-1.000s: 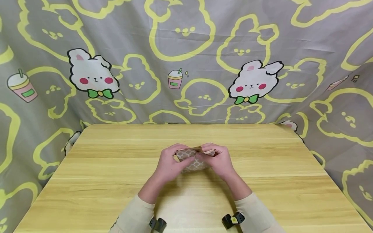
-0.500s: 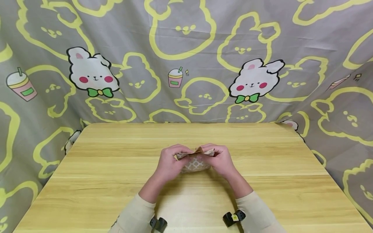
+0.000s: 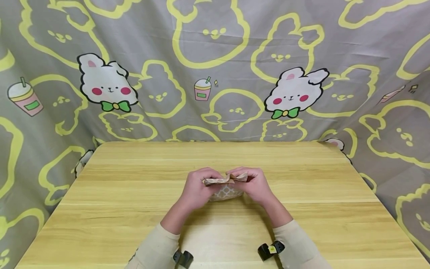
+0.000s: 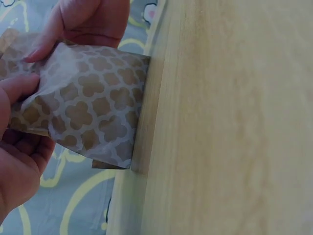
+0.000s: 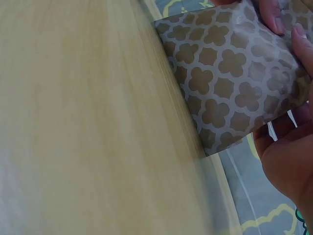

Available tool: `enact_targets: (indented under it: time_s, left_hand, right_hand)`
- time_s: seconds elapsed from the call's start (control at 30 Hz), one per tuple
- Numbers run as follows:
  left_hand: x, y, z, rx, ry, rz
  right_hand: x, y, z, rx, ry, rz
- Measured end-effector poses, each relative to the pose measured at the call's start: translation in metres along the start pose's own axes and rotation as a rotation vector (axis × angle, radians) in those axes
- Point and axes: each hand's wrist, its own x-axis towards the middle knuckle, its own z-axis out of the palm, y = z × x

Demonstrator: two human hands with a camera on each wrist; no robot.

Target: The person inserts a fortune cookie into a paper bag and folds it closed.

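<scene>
A brown paper bag (image 3: 226, 193) with a white quatrefoil pattern stands near the middle of the wooden table, its lower edge down at the tabletop. My left hand (image 3: 200, 185) grips its upper left side, thumb on the patterned face and the other fingers behind. On the upper right side my right hand (image 3: 254, 185) holds it the same way. The bag's top is creased and bunched between the two hands, with its rim bent toward me. In the left wrist view the patterned face (image 4: 93, 98) bulges slightly below the thumbs. What the bag contains is hidden.
The pale wooden table (image 3: 134, 216) spreads out on all sides of the hands. A grey curtain (image 3: 231, 45) with yellow outlines and white rabbits hangs behind its far edge and along both sides. Black wrist straps (image 3: 183, 258) sit over beige sleeves.
The bag's upper part has folded down toward me, so its patterned front shows less and a crumpled strip shows on top. Both hands keep their grip and have barely shifted.
</scene>
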Motion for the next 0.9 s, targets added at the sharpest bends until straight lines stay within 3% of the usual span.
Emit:
enact_targets:
  time_s: [0.13,0.3,0.47,0.73,0.9]
  left_hand:
    - [0.001,0.010,-0.001,0.021,0.011,0.002]
    - [0.001,-0.009,0.003,0.014,0.015,0.019]
    - [0.000,-0.014,0.003,0.018,0.015,0.040]
    - [0.000,-0.007,-0.003,0.015,0.020,-0.022]
    - [0.002,0.001,-0.006,0.002,0.046,0.001]
  right_hand:
    - [0.001,-0.001,0.000,-0.062,0.026,0.035]
    - [0.002,-0.001,0.002,-0.084,0.046,0.038]
    - [0.002,0.002,0.002,-0.079,0.028,0.006]
    - [0.003,-0.013,0.005,-0.109,0.017,-0.008]
    - [0.007,-0.024,0.007,-0.193,0.055,-0.078]
